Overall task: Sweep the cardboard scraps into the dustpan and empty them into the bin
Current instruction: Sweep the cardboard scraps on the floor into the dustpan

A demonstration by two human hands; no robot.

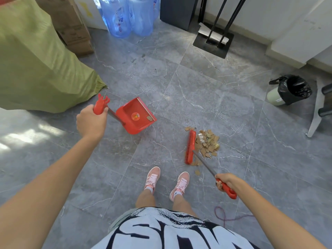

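Note:
My left hand [90, 121] grips the red handle of a red dustpan [136, 115], which is on the grey floor left of centre with one cardboard scrap inside. My right hand [224, 180] holds the red grip of a broom whose red head [190, 147] rests on the floor. A pile of brown cardboard scraps [207, 144] lies against the right side of the broom head, with a few loose pieces near its ends. The bin [292, 90], pale green with a black bag liner, stands at the far right.
A large green sack [36, 60] and cardboard boxes [71, 26] fill the left. Blue water bottles [129, 15] and a black metal stand [213, 40] stand at the back. A grey frame leg [316, 115] is beside the bin. A red string [226, 216] lies near my feet [167, 180].

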